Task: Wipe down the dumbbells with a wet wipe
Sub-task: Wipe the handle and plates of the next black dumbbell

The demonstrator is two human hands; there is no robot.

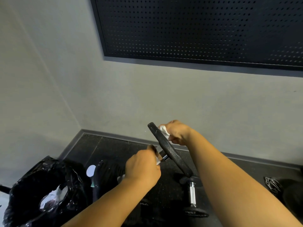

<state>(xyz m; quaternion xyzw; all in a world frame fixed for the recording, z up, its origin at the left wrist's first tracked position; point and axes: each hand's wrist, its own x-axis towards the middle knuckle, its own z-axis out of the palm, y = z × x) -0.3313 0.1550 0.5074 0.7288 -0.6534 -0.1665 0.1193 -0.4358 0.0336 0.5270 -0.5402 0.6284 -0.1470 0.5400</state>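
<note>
I hold a black dumbbell [170, 150] up in front of the wall, its end plate edge-on and tilted. My left hand [142, 167] grips its chrome handle, which is mostly hidden in my fist. My right hand [177, 132] holds a crumpled white wet wipe [164, 130] against the far face of the plate near its top rim. A second dumbbell [192, 194] with a chrome handle lies on the dark floor below, between my forearms.
A bin lined with a black bag [44, 192] stands at the lower left with white waste inside. A dark pack with a white round lid [91, 170] sits beside it. A chain [273, 185] lies at the right. A black pegboard [205, 28] hangs on the grey wall.
</note>
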